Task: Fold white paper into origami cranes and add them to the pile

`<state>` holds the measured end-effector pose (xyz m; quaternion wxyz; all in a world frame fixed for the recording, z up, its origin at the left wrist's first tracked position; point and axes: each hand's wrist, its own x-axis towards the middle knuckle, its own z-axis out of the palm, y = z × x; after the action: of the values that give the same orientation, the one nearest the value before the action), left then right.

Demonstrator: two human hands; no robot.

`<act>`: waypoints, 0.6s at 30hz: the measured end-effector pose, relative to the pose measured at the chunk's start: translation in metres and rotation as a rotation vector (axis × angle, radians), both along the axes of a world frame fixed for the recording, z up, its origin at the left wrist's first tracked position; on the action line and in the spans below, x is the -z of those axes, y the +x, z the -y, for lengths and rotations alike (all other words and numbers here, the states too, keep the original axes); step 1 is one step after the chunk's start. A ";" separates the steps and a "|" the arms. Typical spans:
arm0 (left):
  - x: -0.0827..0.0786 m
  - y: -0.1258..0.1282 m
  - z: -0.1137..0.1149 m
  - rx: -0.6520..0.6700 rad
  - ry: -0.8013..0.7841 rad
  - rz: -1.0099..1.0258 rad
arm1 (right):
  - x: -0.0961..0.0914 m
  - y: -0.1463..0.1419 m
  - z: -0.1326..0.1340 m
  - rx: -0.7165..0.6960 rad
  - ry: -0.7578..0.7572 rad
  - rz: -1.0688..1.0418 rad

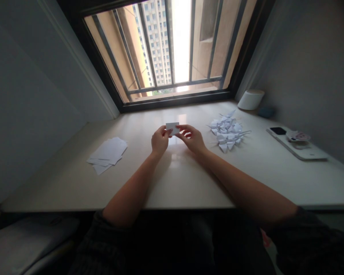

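A small white folded piece of paper is held up over the middle of the table. My left hand pinches its lower left part between thumb and fingers. On its right side, my right hand grips the paper with thumb and fingertips. To the left lies a loose stack of white paper sheets. Right of my hands sits a pile of folded white paper cranes, with pointed tips sticking out.
A white cylindrical container stands at the back right, beside a dark blurred object. A flat white board carries a dark phone-like item and a small round item. Behind the table is a barred window.
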<state>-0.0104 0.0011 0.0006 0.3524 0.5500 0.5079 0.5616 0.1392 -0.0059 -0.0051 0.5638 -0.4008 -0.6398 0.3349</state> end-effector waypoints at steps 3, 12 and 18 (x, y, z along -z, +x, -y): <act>-0.001 0.000 0.001 -0.007 -0.018 0.028 | -0.001 0.000 0.001 0.013 0.010 0.003; 0.006 0.001 -0.002 0.098 0.017 -0.089 | 0.004 0.002 -0.005 0.130 -0.008 0.016; 0.002 0.007 0.002 0.187 -0.001 0.009 | 0.006 0.004 -0.009 0.191 -0.116 -0.050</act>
<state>-0.0036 -0.0006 -0.0017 0.4060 0.5924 0.4530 0.5282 0.1432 0.0030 -0.0113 0.5847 -0.4834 -0.5642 0.3258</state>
